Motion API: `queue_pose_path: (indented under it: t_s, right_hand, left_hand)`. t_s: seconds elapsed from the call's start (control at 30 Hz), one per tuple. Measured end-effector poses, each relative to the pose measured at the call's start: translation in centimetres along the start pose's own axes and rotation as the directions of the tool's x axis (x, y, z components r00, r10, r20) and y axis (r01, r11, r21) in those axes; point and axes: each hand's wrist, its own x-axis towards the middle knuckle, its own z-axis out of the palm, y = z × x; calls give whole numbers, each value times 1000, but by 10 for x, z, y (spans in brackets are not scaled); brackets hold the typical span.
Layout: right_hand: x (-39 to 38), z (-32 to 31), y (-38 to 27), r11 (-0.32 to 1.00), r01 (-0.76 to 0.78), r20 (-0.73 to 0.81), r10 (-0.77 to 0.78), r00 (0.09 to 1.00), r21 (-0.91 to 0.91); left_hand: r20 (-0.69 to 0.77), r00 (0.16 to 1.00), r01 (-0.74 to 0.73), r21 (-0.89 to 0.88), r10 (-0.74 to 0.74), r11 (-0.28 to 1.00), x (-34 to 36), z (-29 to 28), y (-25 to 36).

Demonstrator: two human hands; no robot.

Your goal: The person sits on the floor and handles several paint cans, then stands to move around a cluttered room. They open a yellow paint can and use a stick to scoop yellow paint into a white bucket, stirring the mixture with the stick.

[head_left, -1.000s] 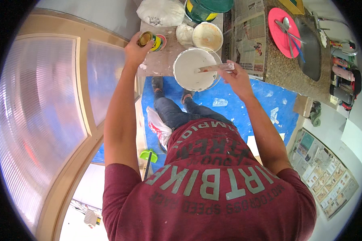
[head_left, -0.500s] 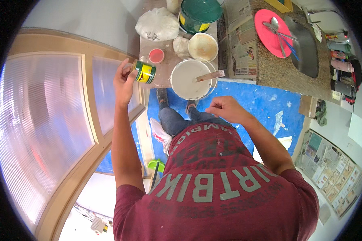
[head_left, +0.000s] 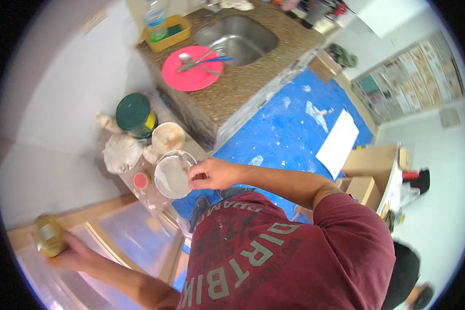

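My left hand (head_left: 70, 248) grips a small can (head_left: 49, 235), blurred, held out over the ribbed door panes (head_left: 127, 233) at lower left. My right hand (head_left: 205, 174) is at the right side of a white bucket (head_left: 168, 178) of pale material, fingers curled; what they hold, if anything, is hidden. A smeared stick (head_left: 184, 163) shows in the bucket. Around it on a low board (head_left: 151, 201) stand a red-topped tub (head_left: 141, 181), a cream tub (head_left: 168, 138), a dark green pail (head_left: 135, 115) and a white bag (head_left: 120, 155).
A counter (head_left: 232, 103) holds a pink plate (head_left: 186, 77) with cutlery, a sink (head_left: 237, 39) and a yellow tray (head_left: 170, 39). Blue sheeting (head_left: 274, 129) with a white board (head_left: 337, 137) covers the floor. Cardboard boxes (head_left: 372, 165) and unclear dark objects (head_left: 403, 268) are at the right.
The view has turned, showing more counter and wall. My left hand has swung outward left with the can. My right hand, which left the stick, is back up at the bucket.
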Motion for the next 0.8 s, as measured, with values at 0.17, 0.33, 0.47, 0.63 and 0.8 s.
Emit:
queue_pose_path:
  t_s: [0.17,0.33,0.47,0.63,0.8]
  right_hand:
    - [-70,27,19,987,-156,-300,138,944,-37]
    - [-116,60,-39,987,-32,-554,116,824,160]
    - [-157,50,-36,987,-17,-748,132,651,159]
    - [-209,33,-2,978,9,-821,171,545,209]
    - [-272,-15,17,972,1,-851,207,483,237]
  left_hand:
    - [873,368,-657,-1,322,754,-86,42,-58]
    - [765,523,-836,373,377,403,-96,55,-128]
    - [781,563,-555,115,270,824,-123,100,-59]
    - [844,284,-378,-337,454,862,-185,150,4]
    - [832,555,139,-114,18,984,-282,231,-23]
